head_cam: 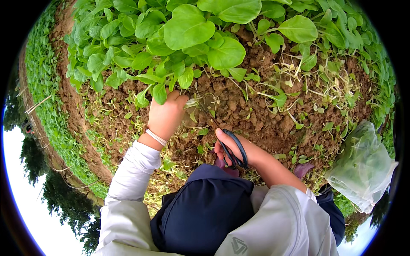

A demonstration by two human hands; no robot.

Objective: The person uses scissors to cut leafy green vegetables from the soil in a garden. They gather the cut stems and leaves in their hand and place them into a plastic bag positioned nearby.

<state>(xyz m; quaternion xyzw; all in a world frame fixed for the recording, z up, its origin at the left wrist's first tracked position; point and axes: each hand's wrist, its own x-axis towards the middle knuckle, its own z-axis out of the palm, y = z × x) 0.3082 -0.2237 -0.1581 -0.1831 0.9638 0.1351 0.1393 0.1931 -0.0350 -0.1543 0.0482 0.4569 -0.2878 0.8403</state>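
My left hand [167, 111] is closed around a bunch of leafy green seedlings [159, 93]. Pale stem ends [191, 103] stick out to the right of its fingers, and the fingertips are partly hidden behind leaves. In my right hand [253, 152] is a pair of scissors [241, 148] with dark looped handles. Their narrow blades point up and left towards the pale stems, low over the brown soil [233, 100]. How far apart the blades are, I cannot tell. Standing greens [189, 27] with broad leaves crowd just beyond both hands.
At the right lies a clear plastic bag [362, 163] with green leaves inside. Loose cut seedlings and yellowish stems [336, 84] litter the soil. My knee in dark trousers [205, 208] is close below the hands. Another planted bed [41, 86] runs along the left.
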